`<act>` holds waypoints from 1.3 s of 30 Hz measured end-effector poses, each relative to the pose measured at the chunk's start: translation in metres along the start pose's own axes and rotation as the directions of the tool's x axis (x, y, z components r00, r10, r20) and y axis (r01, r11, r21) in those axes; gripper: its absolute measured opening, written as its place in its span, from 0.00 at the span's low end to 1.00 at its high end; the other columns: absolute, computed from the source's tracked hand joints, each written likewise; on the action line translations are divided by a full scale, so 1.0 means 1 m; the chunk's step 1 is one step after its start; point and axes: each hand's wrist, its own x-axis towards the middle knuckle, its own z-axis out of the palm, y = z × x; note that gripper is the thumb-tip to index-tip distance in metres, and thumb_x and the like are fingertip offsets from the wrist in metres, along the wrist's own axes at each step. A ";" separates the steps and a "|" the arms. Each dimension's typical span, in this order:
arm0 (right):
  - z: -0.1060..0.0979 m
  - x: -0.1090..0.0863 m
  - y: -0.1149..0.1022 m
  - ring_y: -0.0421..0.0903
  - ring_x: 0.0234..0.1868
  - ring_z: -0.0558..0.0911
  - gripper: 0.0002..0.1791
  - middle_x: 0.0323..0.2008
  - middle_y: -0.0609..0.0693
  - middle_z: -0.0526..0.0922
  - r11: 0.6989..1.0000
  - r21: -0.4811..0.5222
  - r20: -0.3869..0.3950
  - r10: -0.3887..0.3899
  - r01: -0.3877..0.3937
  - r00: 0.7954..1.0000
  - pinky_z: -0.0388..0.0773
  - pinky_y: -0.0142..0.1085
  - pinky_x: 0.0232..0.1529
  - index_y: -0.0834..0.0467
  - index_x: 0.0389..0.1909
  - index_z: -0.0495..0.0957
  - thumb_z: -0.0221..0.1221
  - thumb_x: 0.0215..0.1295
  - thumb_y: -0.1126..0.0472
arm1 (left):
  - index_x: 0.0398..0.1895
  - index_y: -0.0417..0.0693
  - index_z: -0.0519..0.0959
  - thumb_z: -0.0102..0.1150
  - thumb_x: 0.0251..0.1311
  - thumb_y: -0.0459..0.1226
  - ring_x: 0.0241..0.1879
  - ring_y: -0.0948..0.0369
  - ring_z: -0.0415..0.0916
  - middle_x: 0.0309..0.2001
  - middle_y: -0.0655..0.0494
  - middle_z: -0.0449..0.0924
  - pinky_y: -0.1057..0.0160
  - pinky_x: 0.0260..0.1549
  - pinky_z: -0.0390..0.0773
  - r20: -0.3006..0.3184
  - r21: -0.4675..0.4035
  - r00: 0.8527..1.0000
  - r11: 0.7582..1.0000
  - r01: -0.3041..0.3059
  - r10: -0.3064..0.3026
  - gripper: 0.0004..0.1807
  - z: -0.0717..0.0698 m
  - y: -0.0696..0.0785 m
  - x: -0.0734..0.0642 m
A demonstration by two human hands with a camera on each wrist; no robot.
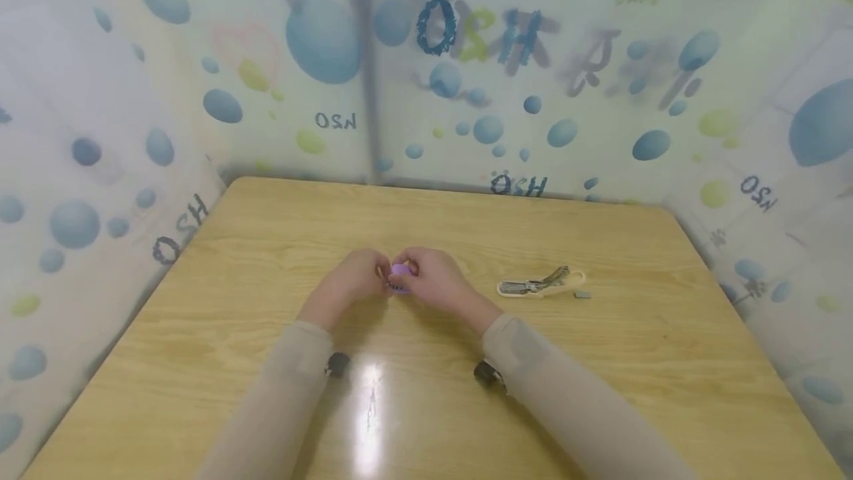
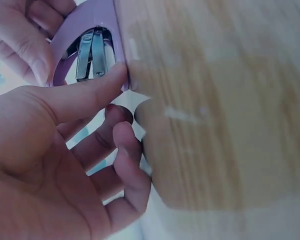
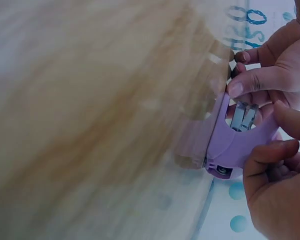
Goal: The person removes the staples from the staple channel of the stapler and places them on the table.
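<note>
A small purple stapler (image 1: 402, 270) stands on the table between both hands. Its metal magazine (image 3: 243, 116) shows in the gap between the upper arm and the base. My right hand (image 1: 435, 278) grips the upper arm, thumb on one side and curled fingers on the other, as the right wrist view shows. At the front end of the base, my left hand (image 2: 65, 150) pinches with the thumb, its other fingers loosely bent near the tabletop. Part of the left index finger is hidden behind the stapler.
Right of the hands lies a cream-coloured stapler (image 1: 512, 287), opened out with its metal parts raised. Beside it is a small grey strip (image 1: 583, 295), perhaps staples. The wooden table (image 1: 600, 391) meets patterned walls (image 1: 426, 95) at the back and sides.
</note>
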 end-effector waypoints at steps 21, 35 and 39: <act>0.002 0.000 -0.003 0.41 0.31 0.75 0.16 0.30 0.46 0.79 1.000 0.011 0.037 -0.008 0.008 0.999 0.73 0.33 0.36 0.56 0.58 0.86 0.67 0.78 0.51 | 0.40 0.45 0.89 0.77 0.61 0.35 0.56 0.47 0.81 0.52 0.46 0.90 0.38 0.67 0.77 0.027 -0.043 0.999 0.999 0.030 -0.029 0.07 -0.008 -0.012 0.000; 0.002 -0.006 0.005 0.42 0.32 0.72 0.15 0.30 0.46 0.73 0.990 0.137 0.012 0.022 -0.023 1.000 0.73 0.34 0.37 0.55 0.60 0.84 0.65 0.80 0.52 | 0.42 0.44 0.89 0.77 0.62 0.36 0.55 0.48 0.80 0.52 0.46 0.89 0.40 0.64 0.77 0.035 -0.065 0.998 0.996 0.062 -0.060 0.09 -0.008 -0.011 -0.005; -0.001 -0.010 0.008 0.42 0.31 0.71 0.17 0.30 0.47 0.72 0.985 0.174 0.003 0.015 -0.016 1.000 0.74 0.34 0.36 0.57 0.63 0.81 0.63 0.82 0.53 | 0.43 0.45 0.89 0.77 0.61 0.36 0.57 0.47 0.80 0.54 0.46 0.89 0.39 0.66 0.76 0.034 -0.063 0.998 0.996 0.057 -0.055 0.09 -0.009 -0.011 -0.003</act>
